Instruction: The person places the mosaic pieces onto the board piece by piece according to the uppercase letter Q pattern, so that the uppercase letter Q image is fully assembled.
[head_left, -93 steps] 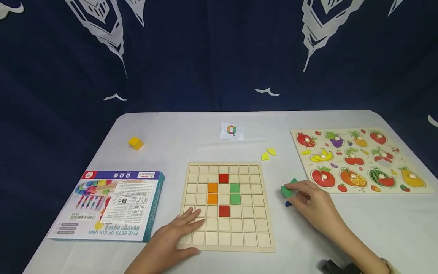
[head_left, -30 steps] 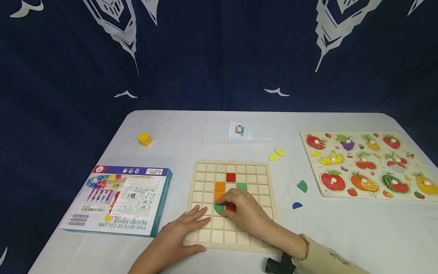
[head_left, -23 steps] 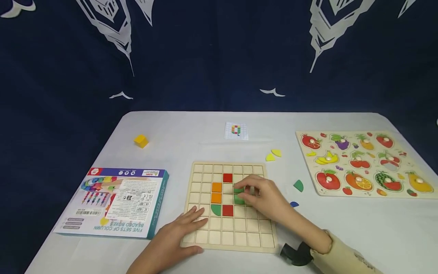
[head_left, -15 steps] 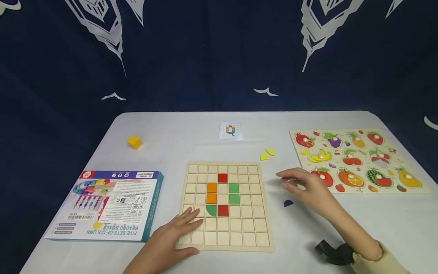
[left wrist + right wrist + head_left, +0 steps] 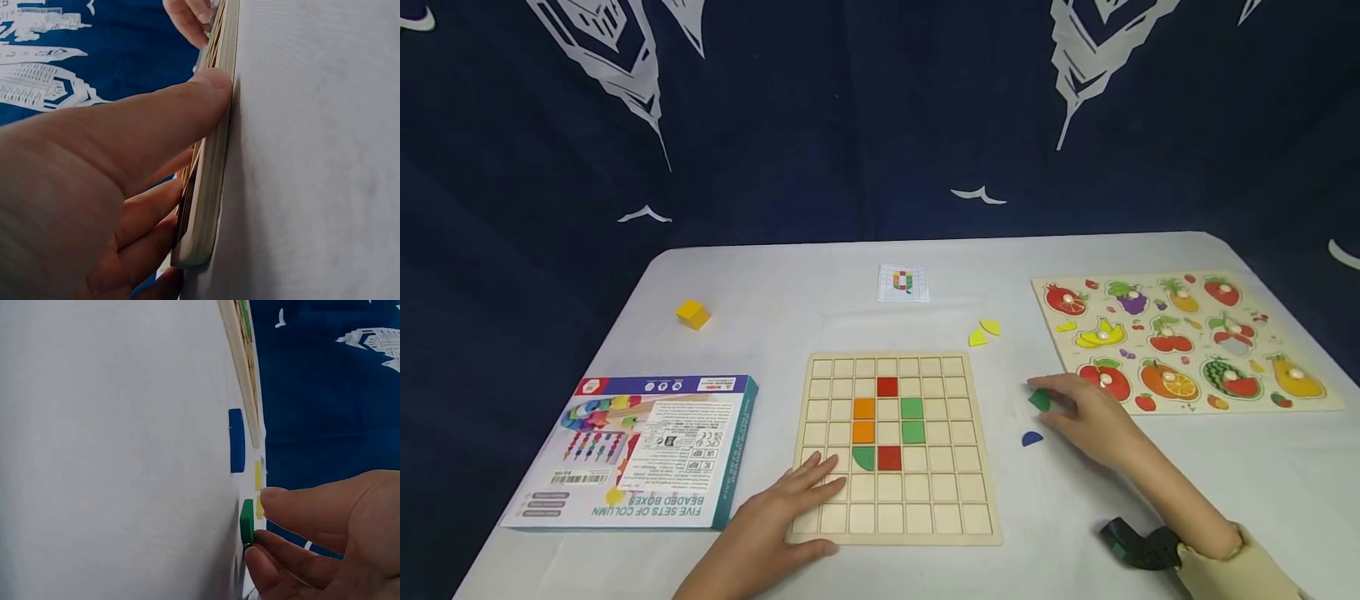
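My left hand (image 5: pixel 790 508) rests with spread fingers on the lower left of a wooden grid board (image 5: pixel 985 500); in the left wrist view its thumb (image 5: pixel 209 81) lies against the board's edge. My right hand (image 5: pixel 1090 417) is right of the board, thumb and index finger spread around a green quarter-circle tile (image 5: pixel 1040 400). In the right wrist view a fingertip is right at the green tile (image 5: pixel 247 522), and the thumb (image 5: pixel 281 503) shows apart from it. The board holds red tiles (image 5: pixel 887 387), orange tiles (image 5: pixel 864 420), green square tiles (image 5: pixel 912 420) and a green quarter-circle (image 5: pixel 864 457).
A blue half-circle tile (image 5: pixel 1032 438) lies near my right hand. Two yellow tiles (image 5: pixel 983 333) and a pattern card (image 5: pixel 903 283) lie behind the board. A fruit puzzle (image 5: pixel 1187 342) lies right, a box (image 5: pixel 632 450) left, a yellow cube (image 5: pixel 693 314) behind the box.
A green quarter-circle tile has gone from my right hand into the board, left of the lower red tile. The right hand has moved back to the other green quarter-circle. My left hand stays put.
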`<state>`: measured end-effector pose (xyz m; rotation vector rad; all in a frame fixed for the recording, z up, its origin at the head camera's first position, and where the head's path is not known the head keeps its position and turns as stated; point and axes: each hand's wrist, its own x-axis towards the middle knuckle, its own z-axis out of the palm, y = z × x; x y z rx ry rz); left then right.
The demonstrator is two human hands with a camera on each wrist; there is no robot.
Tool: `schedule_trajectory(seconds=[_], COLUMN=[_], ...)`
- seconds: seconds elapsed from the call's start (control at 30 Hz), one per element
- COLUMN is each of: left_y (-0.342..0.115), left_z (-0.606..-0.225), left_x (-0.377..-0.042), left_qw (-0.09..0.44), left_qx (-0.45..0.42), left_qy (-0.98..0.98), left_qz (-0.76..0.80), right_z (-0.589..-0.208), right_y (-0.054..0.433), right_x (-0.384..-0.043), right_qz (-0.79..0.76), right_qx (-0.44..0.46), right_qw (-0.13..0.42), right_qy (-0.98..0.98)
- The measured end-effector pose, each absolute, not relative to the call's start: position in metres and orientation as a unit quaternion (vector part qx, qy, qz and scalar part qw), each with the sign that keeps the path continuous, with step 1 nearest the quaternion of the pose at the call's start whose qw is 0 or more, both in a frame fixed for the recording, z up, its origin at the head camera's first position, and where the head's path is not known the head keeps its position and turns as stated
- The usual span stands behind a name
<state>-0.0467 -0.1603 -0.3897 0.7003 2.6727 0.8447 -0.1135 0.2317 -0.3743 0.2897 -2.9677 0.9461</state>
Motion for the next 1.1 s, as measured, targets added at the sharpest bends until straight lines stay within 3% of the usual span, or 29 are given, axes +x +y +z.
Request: schedule_trajectory(seconds=[0.7, 1.1], left_y=[-0.160, -0.159], left_z=[-0.389, -0.387], left_x=[-0.047, -0.046], left_qw=[0.117, 0.109], left_qx=[0.243, 0.242], left_qy=[0.917, 0.919], left_qz=[0.295, 0.293], right_z=[-0.391, -0.386], right_y=[0.225, 0.220], right_x=[-0.118, -0.119], right_qz=[0.275, 0.298], right_qx=[0.106, 0.117], right_qw=[0.091, 0.112], right_qy=[-0.951, -0.941])
